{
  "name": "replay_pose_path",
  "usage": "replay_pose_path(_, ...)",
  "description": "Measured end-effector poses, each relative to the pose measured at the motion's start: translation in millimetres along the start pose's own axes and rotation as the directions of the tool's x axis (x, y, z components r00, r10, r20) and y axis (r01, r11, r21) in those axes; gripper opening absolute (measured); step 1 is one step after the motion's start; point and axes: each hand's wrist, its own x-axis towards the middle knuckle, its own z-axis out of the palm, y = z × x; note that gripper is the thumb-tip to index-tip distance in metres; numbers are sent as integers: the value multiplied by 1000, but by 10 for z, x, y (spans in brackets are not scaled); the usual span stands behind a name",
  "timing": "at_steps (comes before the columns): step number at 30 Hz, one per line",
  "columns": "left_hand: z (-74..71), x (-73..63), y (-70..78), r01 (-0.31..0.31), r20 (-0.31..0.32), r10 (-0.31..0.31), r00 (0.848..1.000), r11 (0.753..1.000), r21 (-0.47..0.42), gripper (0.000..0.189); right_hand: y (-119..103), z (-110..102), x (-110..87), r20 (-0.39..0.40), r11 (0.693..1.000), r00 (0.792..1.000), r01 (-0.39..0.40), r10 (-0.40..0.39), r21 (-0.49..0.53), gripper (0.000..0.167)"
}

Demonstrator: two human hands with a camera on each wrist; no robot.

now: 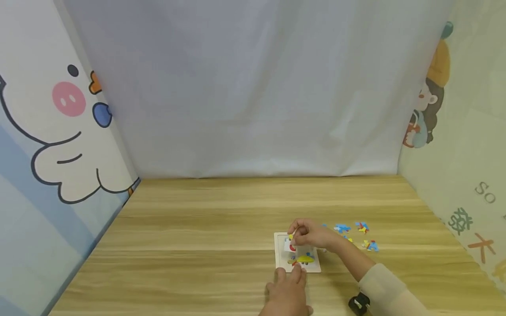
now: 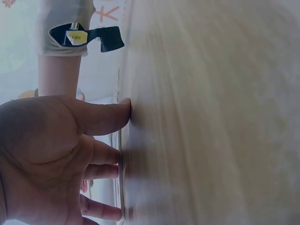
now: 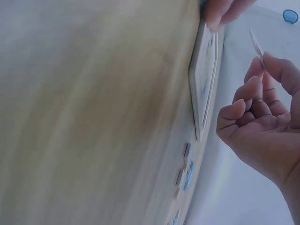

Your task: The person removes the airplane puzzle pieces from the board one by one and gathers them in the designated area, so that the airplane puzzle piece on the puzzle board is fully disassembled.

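Note:
My right hand (image 1: 314, 234) is above a small white-framed puzzle board (image 1: 277, 252). Between thumb and index finger it pinches a thin puzzle piece (image 3: 256, 43), seen nearly edge-on in the right wrist view, its other fingers curled in. Under that hand the head view shows a white patch with red. My left hand (image 1: 287, 293) lies at the board's near edge; in the left wrist view its extended fingers (image 2: 104, 171) touch that edge and the thumb reaches the tabletop. Yellow, red and blue shapes (image 1: 305, 259) show in the board's near part.
Several loose puzzle pieces, mostly blue, yellow and red, lie right of the board, among them a blue one (image 1: 342, 228) and a blue-and-yellow one (image 1: 370, 245). The wooden table (image 1: 189, 245) meets a white curtain (image 1: 253, 96) at its back. A black wrist device (image 1: 359, 303) sits by the right sleeve.

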Motion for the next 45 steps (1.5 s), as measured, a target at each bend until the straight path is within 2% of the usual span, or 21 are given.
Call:
replay_pose_path(10,1,-8,26,1,-11,-1,1000,1000,-26,81,48,-215,-273,-82,1000,997,-2,0,-31,19)
replay_pose_path(19,-43,-12,5,-7,-30,7,1000,1000,-6,86,61,-291,-526,-159,998,987,-40,31,-52,22)
replay_pose_path(28,-61,-15,-15,-28,-19,28,999,1000,-9,86,140,-280,-761,-216,994,974,-82,65,-70,23)
replay_pose_path(33,-55,-37,-10,-31,-25,31,999,999,-8,85,177,-234,-873,-258,991,959,-133,121,-29,24)
replay_pose_path(37,-50,-43,0,-29,-25,28,999,1000,-9,84,200,-192,-925,-299,987,942,-158,152,7,24)
replay_pose_path(45,-81,-41,26,-17,-22,18,1000,1000,18,83,249,-191,-978,-320,981,929,-196,184,-3,23)
